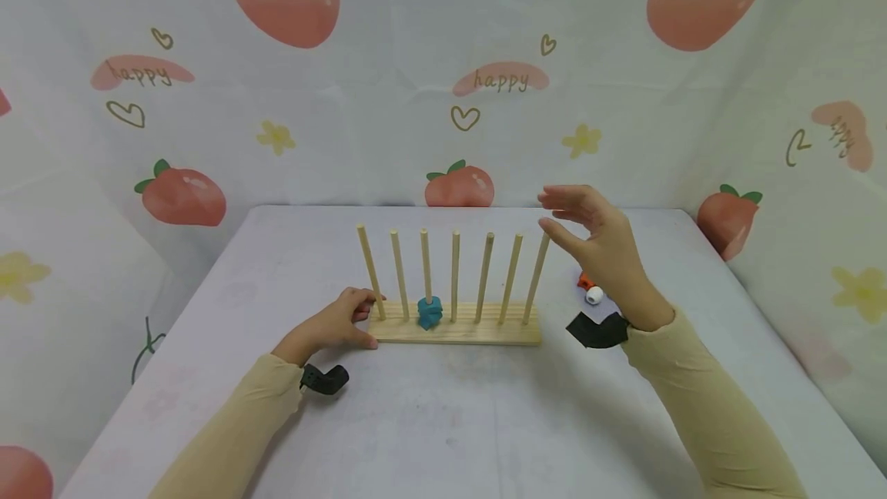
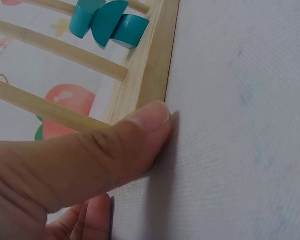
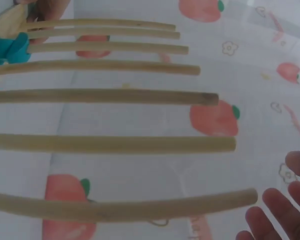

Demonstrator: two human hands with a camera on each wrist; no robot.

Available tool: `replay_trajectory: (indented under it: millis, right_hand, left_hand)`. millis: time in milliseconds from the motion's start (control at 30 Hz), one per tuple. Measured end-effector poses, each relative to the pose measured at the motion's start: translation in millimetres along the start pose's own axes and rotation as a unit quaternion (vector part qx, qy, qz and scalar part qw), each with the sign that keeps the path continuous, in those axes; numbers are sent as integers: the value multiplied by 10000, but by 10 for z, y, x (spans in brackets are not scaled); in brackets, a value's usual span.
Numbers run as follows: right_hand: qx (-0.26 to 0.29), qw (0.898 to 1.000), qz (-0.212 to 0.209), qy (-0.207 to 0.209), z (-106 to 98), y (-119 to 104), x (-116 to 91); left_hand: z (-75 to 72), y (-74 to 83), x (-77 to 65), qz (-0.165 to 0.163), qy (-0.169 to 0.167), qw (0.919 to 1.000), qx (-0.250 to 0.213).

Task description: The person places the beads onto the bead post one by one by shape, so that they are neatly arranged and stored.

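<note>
- Rack (image 1: pixel 457 335): pale plain wood, a flat base with seven slim pegs (image 1: pixel 455 272); I see its end gripped between the left hand's (image 1: pixel 338 322) thumb and curled fingers.
- Teal piece (image 1: pixel 430 314), smooth, lobed, low on the third peg from those fingers.
- Right hand (image 1: pixel 603 237): fingers loosely extended, holding nothing, just beside the farthest peg's tip.
- Orange piece (image 1: pixel 585 281) and white piece (image 1: pixel 594 296) sit below them.

Left hand (image 1: pixel 339 322) low, gripping between thumb and fingers. Right hand (image 1: pixel 601 249) raised higher, fingers extended, thumb spread apart. Left forearm (image 1: pixel 232 418) and right forearm (image 1: pixel 703 406) angle inward.
</note>
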State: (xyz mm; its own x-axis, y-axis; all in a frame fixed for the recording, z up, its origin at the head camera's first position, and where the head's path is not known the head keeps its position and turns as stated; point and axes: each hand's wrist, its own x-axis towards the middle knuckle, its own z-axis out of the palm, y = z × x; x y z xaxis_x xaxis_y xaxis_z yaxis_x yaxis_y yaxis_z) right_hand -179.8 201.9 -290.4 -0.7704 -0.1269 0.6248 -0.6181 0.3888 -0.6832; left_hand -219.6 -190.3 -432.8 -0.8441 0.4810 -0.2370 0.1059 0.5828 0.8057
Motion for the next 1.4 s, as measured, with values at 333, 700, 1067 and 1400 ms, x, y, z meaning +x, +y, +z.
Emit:
replay_trajectory:
  millis: [333,700,1067,1400]
  right_hand:
    - [-95,9978,569,340,-159,355,-383]
    - [-1141,9836,1395,-85,-375,653,-770]
    - [-1676,9480,2572,-837,-583,820,-1085]
    - [-1813,9160,3206,-1591,-677,974,-1215]
  left_hand:
    - [9,38,-3,-128,29,9999,-56]
    - [4,18,11,-126,56,9999,-69]
    - [5,12,0,-77,11,9999,-120]
    - [11,14,5,-105,24,9999,-80]
